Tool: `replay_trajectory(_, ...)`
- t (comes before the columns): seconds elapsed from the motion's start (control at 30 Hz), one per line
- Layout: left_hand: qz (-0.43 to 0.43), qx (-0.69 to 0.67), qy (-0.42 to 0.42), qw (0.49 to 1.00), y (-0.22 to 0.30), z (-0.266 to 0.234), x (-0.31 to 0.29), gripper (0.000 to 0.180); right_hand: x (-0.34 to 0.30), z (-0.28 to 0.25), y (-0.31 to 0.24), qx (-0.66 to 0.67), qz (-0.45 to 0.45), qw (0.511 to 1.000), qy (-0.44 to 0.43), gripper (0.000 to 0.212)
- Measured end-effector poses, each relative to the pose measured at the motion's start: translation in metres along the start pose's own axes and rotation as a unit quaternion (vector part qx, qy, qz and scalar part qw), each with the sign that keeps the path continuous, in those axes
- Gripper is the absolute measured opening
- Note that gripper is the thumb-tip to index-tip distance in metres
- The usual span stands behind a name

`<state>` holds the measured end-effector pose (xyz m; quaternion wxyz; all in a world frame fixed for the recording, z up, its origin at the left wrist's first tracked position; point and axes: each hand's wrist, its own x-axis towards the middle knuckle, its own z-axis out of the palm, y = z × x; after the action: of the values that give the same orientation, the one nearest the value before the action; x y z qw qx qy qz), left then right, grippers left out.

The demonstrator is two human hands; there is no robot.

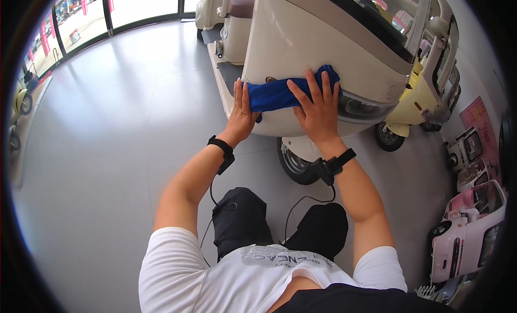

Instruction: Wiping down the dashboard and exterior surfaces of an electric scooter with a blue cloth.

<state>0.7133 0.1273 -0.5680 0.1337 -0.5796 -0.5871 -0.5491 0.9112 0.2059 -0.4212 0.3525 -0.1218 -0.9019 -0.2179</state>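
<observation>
A blue cloth [274,95] lies stretched across the lower front of a cream-coloured small three-wheeled vehicle [301,38]. Spread over the cloth's right part are the fingers of my right hand [319,113], pressing it flat against the body panel. At the cloth's left end, my left hand [242,115] rests with its fingers straight and close together, by the vehicle's left edge. Its thumb is largely hidden. Just right of my right hand sits a dark light strip [360,108]. Below the panel shows the front wheel [296,163].
Another cream vehicle [237,38] stands behind on the left, and a yellow one [414,100] on the right. Several model-like vehicles, one a pink car [466,232], line the right wall. Glass doors [81,22] are at the far left. Cables hang from my wristbands.
</observation>
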Motion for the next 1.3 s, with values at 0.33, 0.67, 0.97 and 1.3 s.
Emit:
replay_trajectory(0.33, 0.147, -0.034, 0.186, 0.971, 0.042, -0.052, 0.198, 0.074, 0.128, -0.029, 0.064, -0.036, -0.052, 0.988, 0.138, 0.068)
replay_trajectory(0.67, 0.11, -0.046, 0.147, 0.982, 0.021, -0.055, 0.188, 0.067, 0.15, -0.043, 0.065, -0.052, -0.035, 0.992, 0.112, 0.07)
replay_trajectory(0.97, 0.119, 0.024, 0.236, 0.964, 0.021, -0.001, 0.099, 0.064, 0.128, -0.047, 0.057, 0.002, -0.067, 0.997, 0.026, 0.067)
replay_trajectory(1.3, 0.101, 0.029, 0.176, 0.979, -0.02, 0.044, -0.001, 0.066, 0.004, 0.017, -0.002, 0.045, 0.049, 0.995, 0.076, 0.071)
